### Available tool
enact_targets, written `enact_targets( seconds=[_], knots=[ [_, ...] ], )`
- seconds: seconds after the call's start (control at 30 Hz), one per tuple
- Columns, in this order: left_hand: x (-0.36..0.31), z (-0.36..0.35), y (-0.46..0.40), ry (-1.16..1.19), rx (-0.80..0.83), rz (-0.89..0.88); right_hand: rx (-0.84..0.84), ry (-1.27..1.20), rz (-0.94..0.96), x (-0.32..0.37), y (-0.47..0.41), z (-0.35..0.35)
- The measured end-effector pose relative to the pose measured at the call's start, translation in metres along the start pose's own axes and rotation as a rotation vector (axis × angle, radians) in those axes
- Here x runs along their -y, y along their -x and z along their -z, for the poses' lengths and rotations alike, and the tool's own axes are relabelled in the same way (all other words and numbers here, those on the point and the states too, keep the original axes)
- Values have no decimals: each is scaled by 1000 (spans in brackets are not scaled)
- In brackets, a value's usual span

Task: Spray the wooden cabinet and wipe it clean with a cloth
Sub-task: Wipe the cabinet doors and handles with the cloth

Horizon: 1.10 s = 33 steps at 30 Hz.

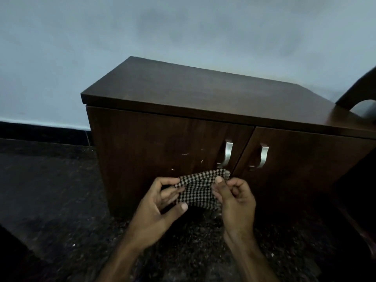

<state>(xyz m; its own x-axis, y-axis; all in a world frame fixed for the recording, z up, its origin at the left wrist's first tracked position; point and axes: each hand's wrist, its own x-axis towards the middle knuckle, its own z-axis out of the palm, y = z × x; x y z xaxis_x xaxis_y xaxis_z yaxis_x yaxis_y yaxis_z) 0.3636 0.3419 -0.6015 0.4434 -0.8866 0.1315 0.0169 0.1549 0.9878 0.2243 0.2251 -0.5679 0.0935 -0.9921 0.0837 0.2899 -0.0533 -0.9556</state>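
Checked cloth (198, 191) held in both hands, near the front of the wooden cabinet (203, 110).

The cloth is pinched at its left edge by the left hand (160, 206) and at its right by the right hand (236, 202). Two metal handles (227, 153) are fitted on the closed doors. The cabinet stands on a dark speckled floor (50, 190) against a pale wall (183, 27).

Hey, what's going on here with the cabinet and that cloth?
A person is holding a small checkered cloth in both hands, the left hand and right hand pinching its edges, in front of a dark wooden cabinet. The cloth is off the wood, below the left door's metal handle. A few pale marks show on that door. Both doors look closed, and no spray bottle is in view.
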Motion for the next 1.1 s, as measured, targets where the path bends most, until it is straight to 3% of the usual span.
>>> enact_targets(
  seconds=[0.17, 0.33, 0.5, 0.6, 0.83, 0.97, 1.1],
  knots=[
    [31, 10, 7, -217, 2, 54, -22, 66, -161, -39, 10, 11],
    [46, 9, 13, -208, -55, 172, -38, 75, -425, -70, 25, 14],
    [10, 13, 0, -93, -299, 41, 80, -20, -280, -30, 20, -8],
    [0, 21, -6, -77, -325, 1, 118, -27, -212, -20, 17, -15],
    [42, 22, 11, -364, -457, 101, 18, 77, -432, -74, 38, -13],
    [34, 13, 14, -349, -557, 90, -94, -37, -491, -73, 44, -25],
    [-2, 10, 9, -239, -642, 0, -43, -116, -394, -31, 41, -44]
  ],
)
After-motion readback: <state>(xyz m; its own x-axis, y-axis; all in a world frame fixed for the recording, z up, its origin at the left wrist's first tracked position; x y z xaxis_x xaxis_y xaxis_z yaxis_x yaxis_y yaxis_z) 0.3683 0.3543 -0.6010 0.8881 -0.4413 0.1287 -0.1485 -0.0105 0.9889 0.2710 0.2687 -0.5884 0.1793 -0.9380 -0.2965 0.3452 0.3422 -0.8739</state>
